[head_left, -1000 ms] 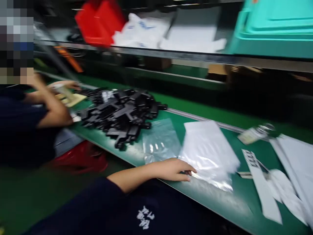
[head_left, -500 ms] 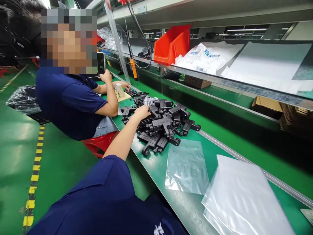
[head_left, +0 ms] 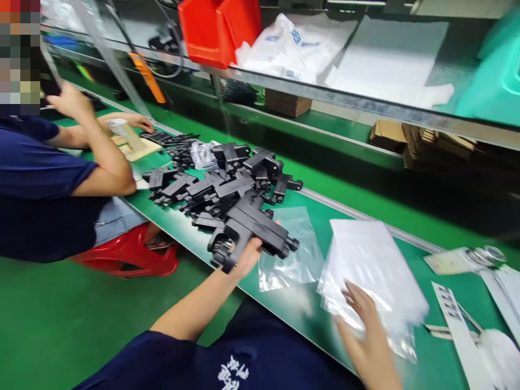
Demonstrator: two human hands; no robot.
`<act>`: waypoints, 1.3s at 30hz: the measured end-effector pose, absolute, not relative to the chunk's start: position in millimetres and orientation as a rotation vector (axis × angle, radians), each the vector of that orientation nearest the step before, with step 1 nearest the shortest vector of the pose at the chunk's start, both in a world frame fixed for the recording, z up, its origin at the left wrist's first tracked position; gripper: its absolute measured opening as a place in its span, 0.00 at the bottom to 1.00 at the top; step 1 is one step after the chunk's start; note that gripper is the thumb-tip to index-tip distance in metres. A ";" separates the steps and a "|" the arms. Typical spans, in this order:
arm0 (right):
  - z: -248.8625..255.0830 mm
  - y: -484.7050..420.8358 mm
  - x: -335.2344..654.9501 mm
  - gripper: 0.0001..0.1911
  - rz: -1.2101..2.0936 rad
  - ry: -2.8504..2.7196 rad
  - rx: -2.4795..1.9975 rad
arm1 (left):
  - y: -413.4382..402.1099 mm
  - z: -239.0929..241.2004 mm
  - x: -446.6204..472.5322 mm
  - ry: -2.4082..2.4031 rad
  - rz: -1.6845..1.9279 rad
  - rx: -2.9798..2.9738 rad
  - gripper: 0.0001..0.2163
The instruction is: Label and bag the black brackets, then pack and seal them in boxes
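Observation:
My left hand [head_left: 247,254] grips a black plastic gun-shaped part [head_left: 252,230] and holds it just above the green belt's near edge. Behind it lies a pile of the same black parts [head_left: 215,176]. A single clear plastic bag [head_left: 290,252] lies flat on the belt right of the held part. My right hand [head_left: 365,336], fingers spread, rests on the near end of a stack of clear bags [head_left: 371,271].
A co-worker in a dark blue shirt [head_left: 38,189] sits at the left on a red stool [head_left: 130,254], hands at the belt. Above runs a shelf with a red bin [head_left: 215,30], white sacks and a teal crate [head_left: 493,76]. White label strips [head_left: 457,325] lie right.
My left hand has left the pile holding one black part and drawn it toward me. My right hand has come into view onto the bag stack. The view swung right.

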State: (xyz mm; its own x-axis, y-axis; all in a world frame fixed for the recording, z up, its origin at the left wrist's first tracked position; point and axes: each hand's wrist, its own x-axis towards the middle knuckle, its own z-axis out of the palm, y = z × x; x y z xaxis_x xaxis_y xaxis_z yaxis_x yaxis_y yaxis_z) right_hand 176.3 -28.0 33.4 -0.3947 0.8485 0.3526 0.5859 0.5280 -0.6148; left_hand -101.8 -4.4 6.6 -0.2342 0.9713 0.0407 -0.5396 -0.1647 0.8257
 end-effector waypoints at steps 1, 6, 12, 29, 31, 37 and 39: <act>29.2 -30.6 167.5 0.32 0.516 -2.156 -1.149 | -6.8 1.6 -76.7 0.797 1.558 0.743 0.29; 16.0 -26.5 162.2 0.38 0.372 -2.143 -1.255 | -9.2 -11.9 -23.2 0.682 1.113 0.942 0.23; 20.5 -48.8 226.2 0.34 0.004 -2.203 -1.282 | 11.4 -5.0 -31.5 0.559 0.784 0.882 0.29; -6.4 -64.2 265.8 0.11 0.612 -1.640 -1.377 | 1.7 -11.8 8.7 0.886 0.948 1.244 0.30; -7.0 -66.1 271.8 0.13 0.483 -1.728 -1.324 | 1.9 -12.1 10.3 0.827 0.938 1.165 0.32; -21.8 -60.2 273.2 0.28 0.879 -1.536 -1.352 | -0.5 -3.7 5.6 0.678 0.943 1.592 0.24; -25.0 -57.9 271.6 0.25 0.864 -1.488 -1.341 | 1.6 -1.0 3.0 0.580 0.942 1.791 0.17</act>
State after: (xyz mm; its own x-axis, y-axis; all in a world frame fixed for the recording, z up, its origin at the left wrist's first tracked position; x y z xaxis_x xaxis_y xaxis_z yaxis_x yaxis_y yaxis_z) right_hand 271.6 -57.9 -25.0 0.0212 0.9842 0.1757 0.3354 0.1585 -0.9286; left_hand 3.0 1.6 -1.0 0.5829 0.7390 0.3378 -0.0311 -0.3951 0.9181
